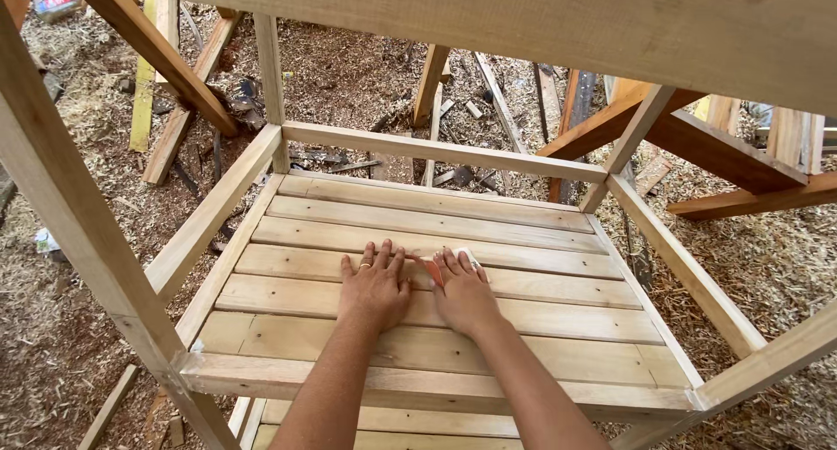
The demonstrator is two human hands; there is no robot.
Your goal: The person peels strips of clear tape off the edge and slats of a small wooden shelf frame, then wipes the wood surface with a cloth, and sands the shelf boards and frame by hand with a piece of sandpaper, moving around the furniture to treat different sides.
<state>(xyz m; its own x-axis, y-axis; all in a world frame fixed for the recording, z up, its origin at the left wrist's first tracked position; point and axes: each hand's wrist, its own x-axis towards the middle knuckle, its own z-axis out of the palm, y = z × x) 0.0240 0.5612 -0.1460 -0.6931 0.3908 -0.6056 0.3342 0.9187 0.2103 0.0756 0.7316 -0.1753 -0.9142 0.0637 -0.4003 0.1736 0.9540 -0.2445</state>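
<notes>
Here, both hands flat on slatted shelf (523,319), left hand (375,286), right hand (464,291) over sandpaper (434,270), frame rails (440,151) around

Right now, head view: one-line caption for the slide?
Left hand and right hand press a small orange-and-white sheet flat on a slatted wooden shelf inside a timber frame.

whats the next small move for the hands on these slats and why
Probably slide both hands forward along the slat: the left hand and right hand press a reddish sheet, likely sandpaper, flat on the slatted shelf, with unrubbed wood ahead.
</notes>
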